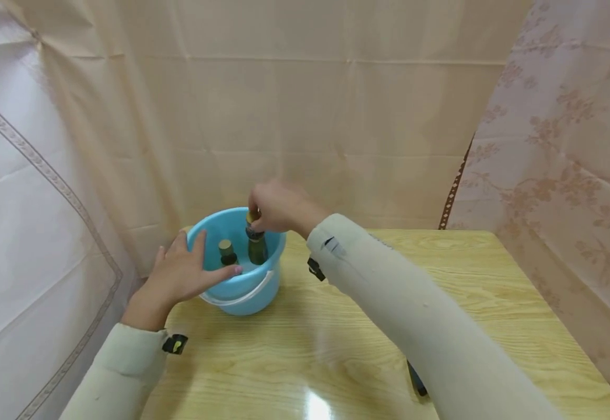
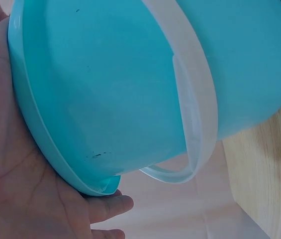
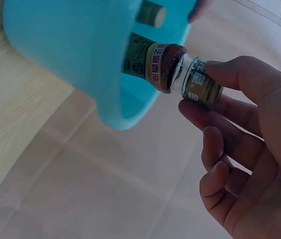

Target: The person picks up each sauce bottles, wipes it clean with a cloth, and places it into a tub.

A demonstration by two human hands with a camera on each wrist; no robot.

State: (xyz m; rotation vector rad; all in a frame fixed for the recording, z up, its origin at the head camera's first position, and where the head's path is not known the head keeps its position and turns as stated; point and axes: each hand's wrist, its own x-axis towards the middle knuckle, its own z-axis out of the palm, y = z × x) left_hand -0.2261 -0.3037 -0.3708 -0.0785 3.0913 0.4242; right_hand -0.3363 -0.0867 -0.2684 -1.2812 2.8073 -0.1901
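Note:
My right hand is over the far right rim of a light blue plastic bucket. Between thumb and fingertips it pinches the cap of a glass bottle with a green label and dark contents. The bottle's lower part is inside the bucket. A second bottle with a pale cap stands in there, left of the held one. My left hand lies with straight, spread fingers on the bucket's left rim, the thumb reaching across the front rim. The palm is against that rim in the left wrist view.
The bucket's white handle hangs down at its front. A dark object lies on the wooden table, partly hidden by my right sleeve. Beige curtains hang behind the table, with cloth on both sides.

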